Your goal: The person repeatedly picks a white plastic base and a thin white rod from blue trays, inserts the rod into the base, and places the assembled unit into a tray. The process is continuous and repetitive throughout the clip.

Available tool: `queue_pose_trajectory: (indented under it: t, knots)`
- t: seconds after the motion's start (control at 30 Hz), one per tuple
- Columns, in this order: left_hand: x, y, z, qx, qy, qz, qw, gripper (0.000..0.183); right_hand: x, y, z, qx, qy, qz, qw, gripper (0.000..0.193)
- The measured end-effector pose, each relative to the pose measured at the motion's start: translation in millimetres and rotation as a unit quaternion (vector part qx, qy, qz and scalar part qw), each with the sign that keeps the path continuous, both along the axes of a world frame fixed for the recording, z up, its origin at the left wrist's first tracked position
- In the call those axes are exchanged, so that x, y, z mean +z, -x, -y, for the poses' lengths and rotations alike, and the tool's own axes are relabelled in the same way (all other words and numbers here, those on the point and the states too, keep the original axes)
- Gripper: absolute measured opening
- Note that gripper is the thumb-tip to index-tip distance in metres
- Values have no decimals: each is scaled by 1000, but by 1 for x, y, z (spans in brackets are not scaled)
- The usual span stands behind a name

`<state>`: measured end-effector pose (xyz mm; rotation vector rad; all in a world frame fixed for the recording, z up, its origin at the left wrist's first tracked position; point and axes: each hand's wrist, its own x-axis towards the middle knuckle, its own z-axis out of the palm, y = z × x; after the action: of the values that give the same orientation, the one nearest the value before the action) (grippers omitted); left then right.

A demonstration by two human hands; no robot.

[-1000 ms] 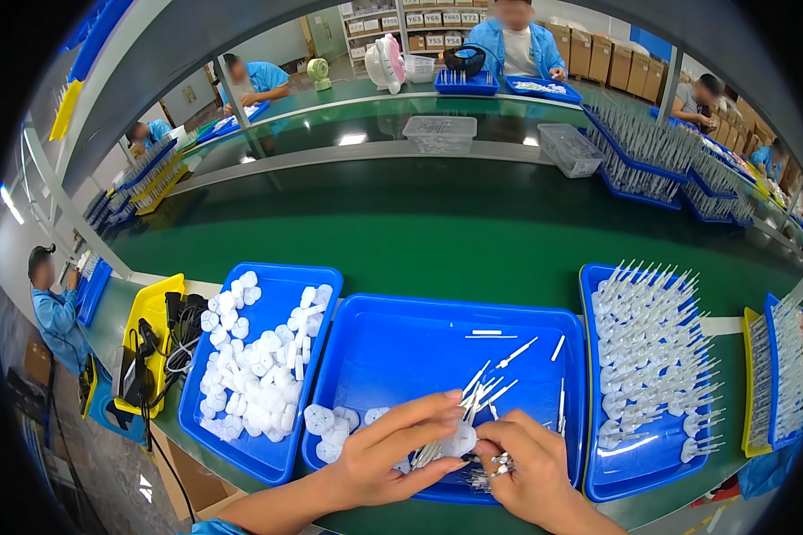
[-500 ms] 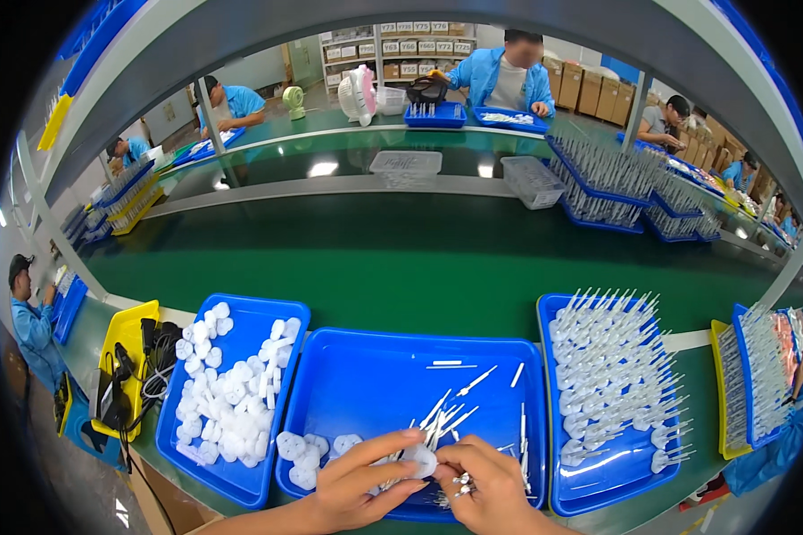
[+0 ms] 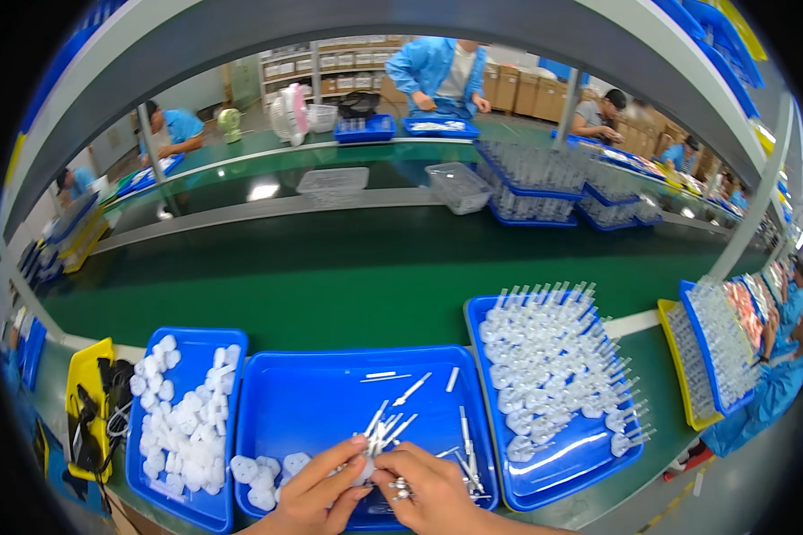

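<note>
Over the blue middle tray [image 3: 294, 392] my two hands meet, their fingertips close together. My left hand [image 3: 312, 495] is closed on a small white round plastic piece [image 3: 363, 471], partly hidden by the fingers. My right hand [image 3: 433, 490] pinches at the same piece, and several thin white rods with shiny ends [image 3: 401, 489] are tucked in its curled fingers. Just beyond the fingertips lies a loose bunch of white rods [image 3: 385, 428]. Beside my left hand are several white round pieces [image 3: 260, 477] in the tray.
On the left, a blue tray [image 3: 229, 486] holds a heap of white round pieces, beside a yellow bin [image 3: 80, 366] with black cables. The blue tray [image 3: 544, 489] on the right carries rows of pieces with upright rods. Beyond run a green belt [image 3: 330, 285] and stacked trays [image 3: 535, 196]; co-workers sit around.
The view has swung to the right, so trays and bench appear farther left. My hands stay together at the white round piece. The person across the belt has changed posture, with an arm lowered.
</note>
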<state>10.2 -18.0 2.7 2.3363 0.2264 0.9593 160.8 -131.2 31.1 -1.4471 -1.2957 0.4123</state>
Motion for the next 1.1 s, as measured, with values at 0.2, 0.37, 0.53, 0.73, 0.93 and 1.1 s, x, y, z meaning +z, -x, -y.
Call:
queue_pose_trajectory:
  t: [0.2, 0.37, 0.53, 0.73, 0.93, 1.1]
  knots:
    - [6, 8, -10, 27, 90, 28, 995, 37, -22, -5, -10, 74, 18, -43, 996, 19]
    - [7, 12, -18, 101, 207, 62, 971, 32, -23, -12, -5, 104, 59, -104, 987, 21]
    - [25, 0, -17, 139, 308, -33, 941, 33, -29, -13, -8, 120, 124, -88, 981, 17]
    - [7, 13, -31, 76, 401, -73, 910, 26, -30, -15, -12, 91, 89, -89, 988, 13]
    - [-14, 26, -42, -36, 560, 3, 828, 20, -22, -17, -9, 93, 88, -96, 987, 8]
    - [-22, 29, -42, -47, 566, 15, 823, 21, -29, -12, -11, 64, 19, -55, 996, 6]
